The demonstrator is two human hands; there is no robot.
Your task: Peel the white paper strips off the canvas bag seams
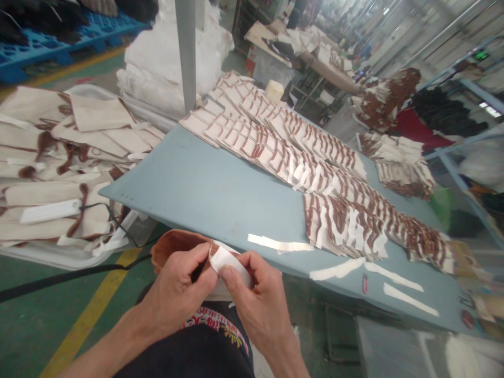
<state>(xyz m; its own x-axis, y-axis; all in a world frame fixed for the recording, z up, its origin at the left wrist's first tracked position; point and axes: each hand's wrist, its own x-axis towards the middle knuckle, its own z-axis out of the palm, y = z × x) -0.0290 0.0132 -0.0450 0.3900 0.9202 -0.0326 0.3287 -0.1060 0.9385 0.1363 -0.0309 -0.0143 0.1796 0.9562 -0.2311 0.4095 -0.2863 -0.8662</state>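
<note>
Below table edge, above lap: left hand (179, 286) and right hand (255, 296) close together, fingertips almost touching. Both pinch white paper strip (225, 261), right thumb on top of it. Left hand also grips brown-edged fabric piece (173, 244) under strip. Just beyond, loose white strips (280, 244) lie on blue-grey table (205, 184). Further, long overlapping rows of fabric pieces (299, 152) cover table. At left, separate pile of cream pieces (55, 168).
</note>
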